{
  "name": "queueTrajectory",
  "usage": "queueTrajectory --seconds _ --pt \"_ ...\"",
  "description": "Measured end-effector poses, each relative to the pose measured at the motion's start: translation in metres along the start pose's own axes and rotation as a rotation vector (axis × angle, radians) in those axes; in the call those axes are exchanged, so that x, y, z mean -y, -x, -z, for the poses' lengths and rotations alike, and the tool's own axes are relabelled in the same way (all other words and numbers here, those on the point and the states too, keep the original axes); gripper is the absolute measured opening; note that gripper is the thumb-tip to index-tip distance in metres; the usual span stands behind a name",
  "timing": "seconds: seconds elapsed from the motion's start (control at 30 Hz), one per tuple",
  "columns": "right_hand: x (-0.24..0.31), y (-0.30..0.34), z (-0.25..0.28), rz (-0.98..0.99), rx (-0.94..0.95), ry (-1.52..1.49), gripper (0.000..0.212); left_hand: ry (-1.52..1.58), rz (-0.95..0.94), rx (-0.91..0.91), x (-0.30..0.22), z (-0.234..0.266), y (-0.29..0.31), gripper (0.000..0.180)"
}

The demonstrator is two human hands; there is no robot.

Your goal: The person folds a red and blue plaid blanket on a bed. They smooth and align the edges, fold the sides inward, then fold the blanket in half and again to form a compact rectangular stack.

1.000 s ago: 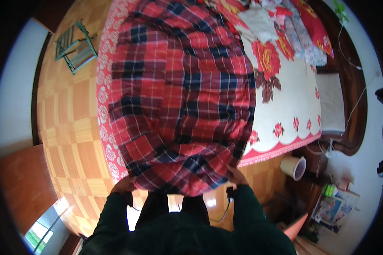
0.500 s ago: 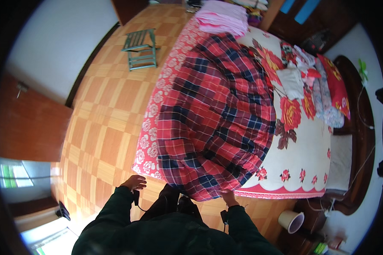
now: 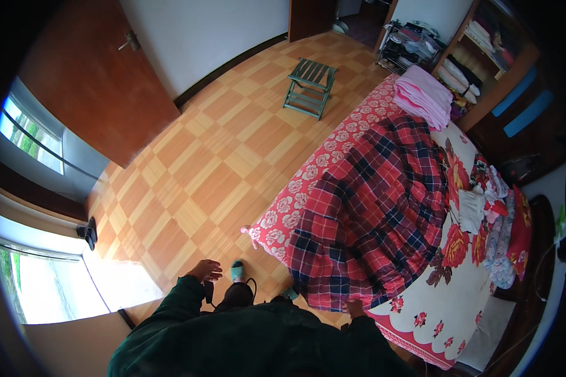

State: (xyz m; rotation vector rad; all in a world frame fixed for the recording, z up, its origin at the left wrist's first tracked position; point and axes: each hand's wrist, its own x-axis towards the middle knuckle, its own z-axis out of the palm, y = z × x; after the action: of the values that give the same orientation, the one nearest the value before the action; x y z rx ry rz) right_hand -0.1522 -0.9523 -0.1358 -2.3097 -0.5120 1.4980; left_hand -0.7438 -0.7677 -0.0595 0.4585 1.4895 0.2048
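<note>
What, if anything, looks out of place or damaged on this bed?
The plaid blanket lies rumpled and askew across the bed, unlike the neatly folded pink cloth at the far end. The loose heap of fabric also looks untidy. I see no damage.

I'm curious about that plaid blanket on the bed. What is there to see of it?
The plaid blanket is red and dark navy, crossed by thin pale lines. It looks like soft cloth, loosely spread and wrinkled. It lies on the flowered bedsheet, its near end overhanging the edge, its far end by the folded pink cloth. The right hand touches its near edge; its grip is unclear.
</note>
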Motion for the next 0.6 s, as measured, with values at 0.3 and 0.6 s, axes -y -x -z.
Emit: queueTrajectory --seconds 0.3,0.6 --pt "0.103 -0.031 -0.099 0.465 0.154 0.238 0.022 0.233 -0.017 0.036 0.032 0.135 -0.008 0.034" --pt "0.244 0.057 -0.233 0.278 0.229 0.192 0.022 -0.208 -0.779 0.181 -0.246 0.21 0.117 0.014"
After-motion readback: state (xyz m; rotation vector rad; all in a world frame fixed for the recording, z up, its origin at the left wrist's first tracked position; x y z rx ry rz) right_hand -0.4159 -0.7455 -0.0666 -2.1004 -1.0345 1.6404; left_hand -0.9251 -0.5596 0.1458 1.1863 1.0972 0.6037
